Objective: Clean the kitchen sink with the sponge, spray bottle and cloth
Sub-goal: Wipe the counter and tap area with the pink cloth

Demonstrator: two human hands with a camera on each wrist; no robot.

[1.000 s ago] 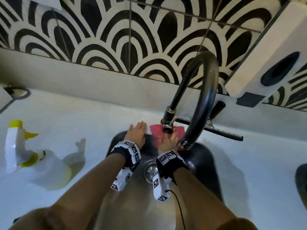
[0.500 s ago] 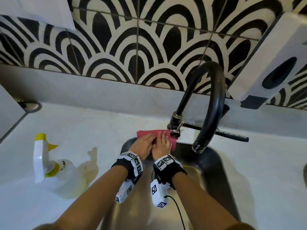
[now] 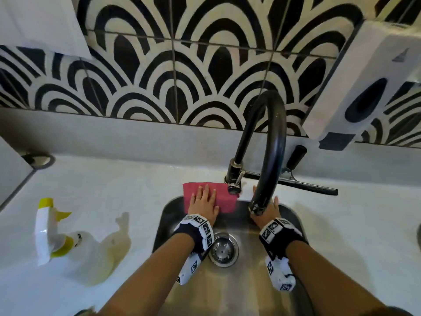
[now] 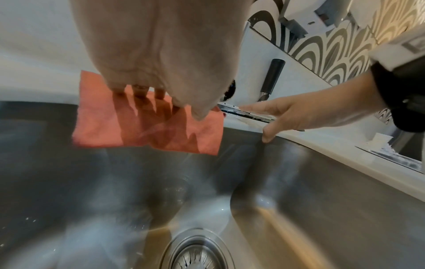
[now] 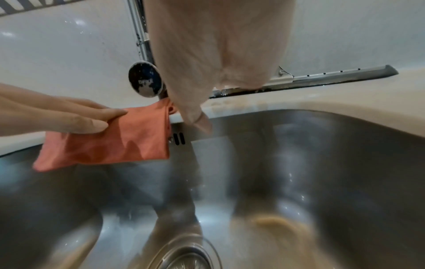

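Spray bottle point(image 3: 75, 254) lies tipped on the desk point(image 3: 114, 185) well left of the left hand's fingers point(image 3: 206, 190), yellowish liquid inside, likely light, best gripped at the neck; red cloth point(image 3: 222, 201) draped over the sink point(image 3: 293, 215) back rim, under the flat released left hand point(image 3: 202, 204), soft and limp, probably bunches when pushed; right hand point(image 3: 266, 210), fingers straight, rests empty on the rim just right; sink basin holds only a drain strainer point(image 3: 223, 249); sponge not seen

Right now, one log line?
left hand: flat on red cloth | cloth: over steel sink back rim | right hand: open, on rim
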